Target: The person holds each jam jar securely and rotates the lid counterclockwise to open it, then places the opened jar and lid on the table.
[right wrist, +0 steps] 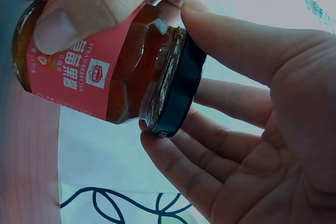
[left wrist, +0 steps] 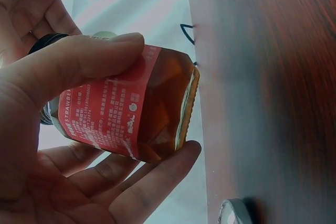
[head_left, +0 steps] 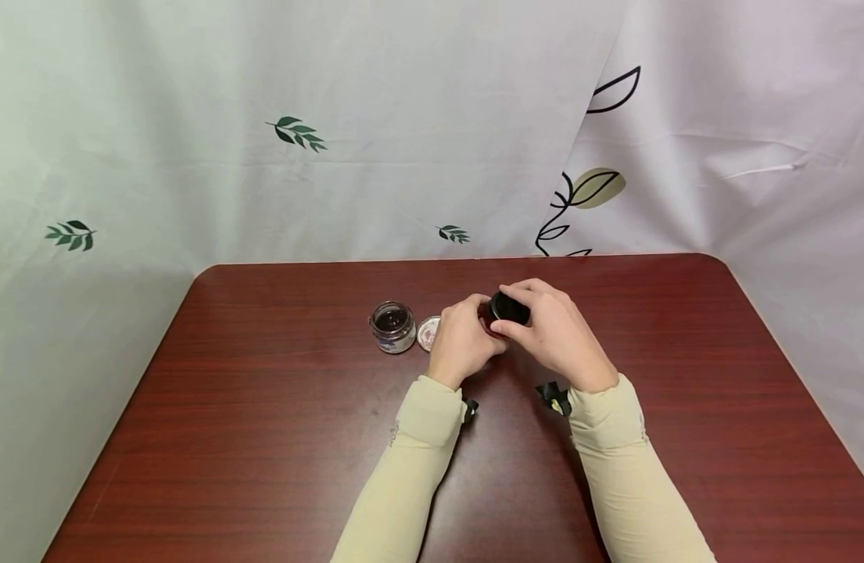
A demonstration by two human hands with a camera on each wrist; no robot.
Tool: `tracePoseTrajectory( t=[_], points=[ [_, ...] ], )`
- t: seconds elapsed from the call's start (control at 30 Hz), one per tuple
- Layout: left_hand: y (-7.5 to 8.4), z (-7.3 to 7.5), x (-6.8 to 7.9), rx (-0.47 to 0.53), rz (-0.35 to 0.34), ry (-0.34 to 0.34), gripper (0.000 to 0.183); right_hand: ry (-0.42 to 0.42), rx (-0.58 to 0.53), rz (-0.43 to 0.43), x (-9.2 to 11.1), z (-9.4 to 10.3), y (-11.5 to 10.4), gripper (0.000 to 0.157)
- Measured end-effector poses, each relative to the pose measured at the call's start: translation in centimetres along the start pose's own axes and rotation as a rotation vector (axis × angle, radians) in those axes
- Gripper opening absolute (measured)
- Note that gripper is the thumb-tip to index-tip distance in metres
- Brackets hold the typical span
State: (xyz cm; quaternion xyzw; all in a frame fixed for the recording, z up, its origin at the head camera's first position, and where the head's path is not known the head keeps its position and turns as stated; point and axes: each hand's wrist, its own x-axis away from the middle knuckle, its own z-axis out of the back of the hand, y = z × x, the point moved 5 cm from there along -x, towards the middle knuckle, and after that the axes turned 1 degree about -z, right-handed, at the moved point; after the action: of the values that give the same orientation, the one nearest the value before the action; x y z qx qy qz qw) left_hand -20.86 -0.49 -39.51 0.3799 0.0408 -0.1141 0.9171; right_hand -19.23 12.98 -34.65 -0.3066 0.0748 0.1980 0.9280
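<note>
A faceted glass jar of strawberry jam (right wrist: 126, 72) with a red label is held above the table by my left hand (head_left: 467, 336), its thumb across the label and its fingers beneath. The black lid (right wrist: 184, 85) sits on the jar's mouth, slightly tilted to the glass in the right wrist view. My right hand (head_left: 554, 332) grips that lid at its rim between thumb and fingers. Left of the hands stands an open glass jar (head_left: 392, 328) with dark contents. Beside it lies a pale round lid (head_left: 428, 333), partly hidden by my left hand.
The dark red wooden table (head_left: 263, 438) ends at a back edge against a white curtain (head_left: 375, 172) printed with leaves. Dark straps (head_left: 554, 397) show at both wrists.
</note>
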Motion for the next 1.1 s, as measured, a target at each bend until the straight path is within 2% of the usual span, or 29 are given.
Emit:
tracePoseTrajectory(
  t=[0.33, 0.77, 1.1],
  points=[
    [0.06, 0.11, 0.08, 0.001, 0.002, -0.005, 0.054, -0.009, 0.006, 0.051, -0.01, -0.10, -0.12, 0.050],
    [0.11, -0.07, -0.16, 0.007, -0.013, 0.001, 0.052, -0.024, -0.001, 0.067, -0.02, 0.07, -0.13, 0.049],
    [0.17, -0.05, -0.20, -0.035, -0.032, 0.001, 0.053, -0.040, 0.007, 0.076, -0.08, 0.10, -0.29, 0.049]
  ],
)
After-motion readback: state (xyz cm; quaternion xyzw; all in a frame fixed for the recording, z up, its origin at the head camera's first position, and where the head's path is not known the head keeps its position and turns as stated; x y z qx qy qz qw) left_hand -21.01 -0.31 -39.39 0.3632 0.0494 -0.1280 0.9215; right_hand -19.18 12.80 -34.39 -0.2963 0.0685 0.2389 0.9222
